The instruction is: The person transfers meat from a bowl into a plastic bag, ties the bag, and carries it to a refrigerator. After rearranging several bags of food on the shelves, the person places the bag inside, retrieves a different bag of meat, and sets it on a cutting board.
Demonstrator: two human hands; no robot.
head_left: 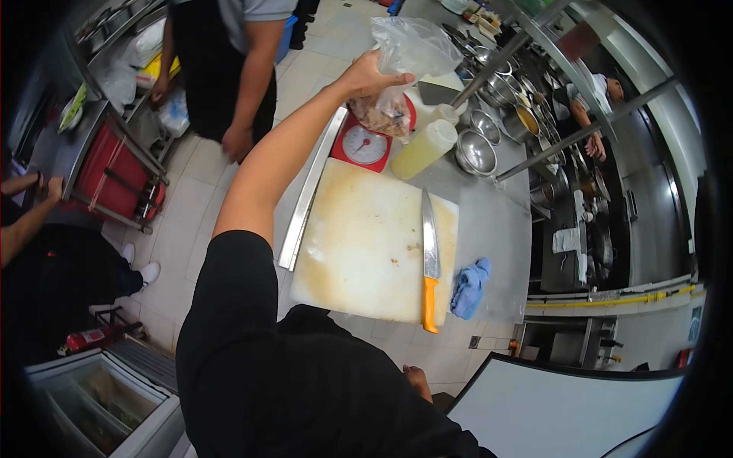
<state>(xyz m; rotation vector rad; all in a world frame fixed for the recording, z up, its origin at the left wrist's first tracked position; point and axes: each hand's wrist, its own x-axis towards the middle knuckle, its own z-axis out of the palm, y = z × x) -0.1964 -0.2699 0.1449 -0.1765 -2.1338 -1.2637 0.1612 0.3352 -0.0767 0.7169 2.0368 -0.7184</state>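
Note:
My left hand [374,76] reaches far forward and grips the upper part of a clear plastic bag [416,46]. Pale brownish pieces, perhaps meat, show in the bag's lower part [382,118], which rests on a red dial scale [365,146]. Low in the view my right hand [417,382] hangs beside my body, away from the board; my shirt hides most of it, so its fingers cannot be read. Between my body and the scale lies a stained white cutting board [359,237]. A knife with an orange handle [430,301] lies along its right side.
A squeeze bottle of yellow liquid [424,149] stands right of the scale, near metal bowls [476,153]. A blue cloth [471,288] lies on the steel table [500,221]. A person in a dark apron [210,76] stands at the left; another [53,263] is farther left.

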